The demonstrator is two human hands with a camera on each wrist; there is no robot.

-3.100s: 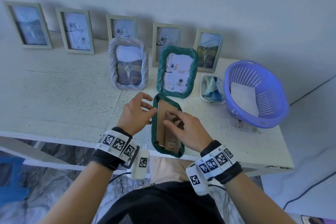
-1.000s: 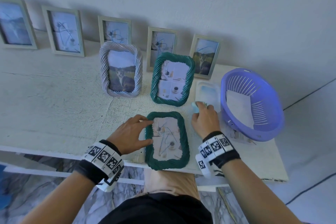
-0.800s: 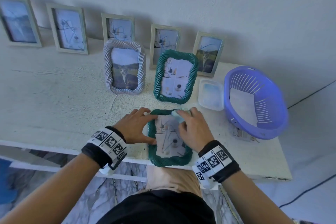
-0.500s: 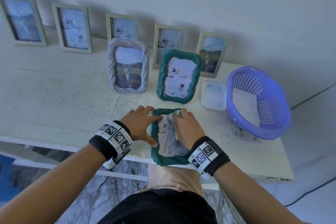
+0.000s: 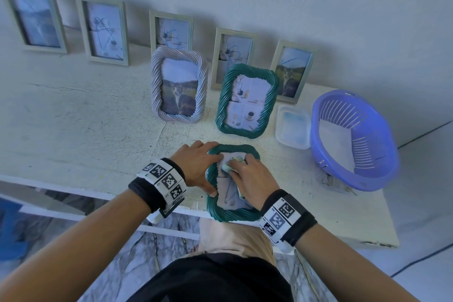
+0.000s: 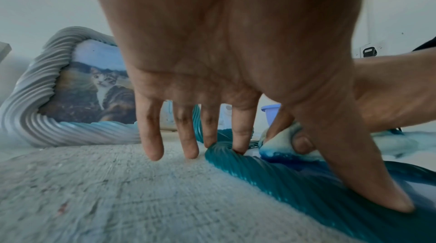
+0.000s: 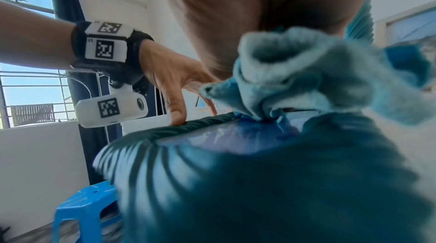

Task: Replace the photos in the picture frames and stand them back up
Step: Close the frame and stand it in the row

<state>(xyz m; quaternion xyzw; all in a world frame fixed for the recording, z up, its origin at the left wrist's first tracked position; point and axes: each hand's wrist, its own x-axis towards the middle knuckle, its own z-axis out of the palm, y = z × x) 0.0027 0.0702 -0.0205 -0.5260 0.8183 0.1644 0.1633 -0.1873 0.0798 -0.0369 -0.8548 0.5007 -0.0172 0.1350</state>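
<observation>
A green twisted-rim frame (image 5: 228,214) (image 6: 295,178) (image 7: 235,181) lies face up at the table's front edge, its photo showing. My left hand (image 5: 196,167) (image 6: 212,125) rests on the frame's left rim with straight fingers and thumb. My right hand (image 5: 247,179) grips a bunched light blue cloth (image 5: 229,164) (image 6: 280,144) (image 7: 302,79) and presses it on the glass near the frame's top. Behind stand a second green frame (image 5: 246,103) and a grey twisted frame (image 5: 179,86) (image 6: 70,94) holding a cat photo.
Several slim pale frames (image 5: 105,29) lean against the wall at the back. A clear plastic tub (image 5: 293,127) and a purple basket (image 5: 353,140) holding a white sheet sit at the right. A blue stool (image 7: 82,208) stands below the table (image 5: 73,130).
The frame went from back up to face up. My right hand took the cloth from the tub, brought it onto the glass and slid it toward the frame's top. My left hand stayed on the left rim.
</observation>
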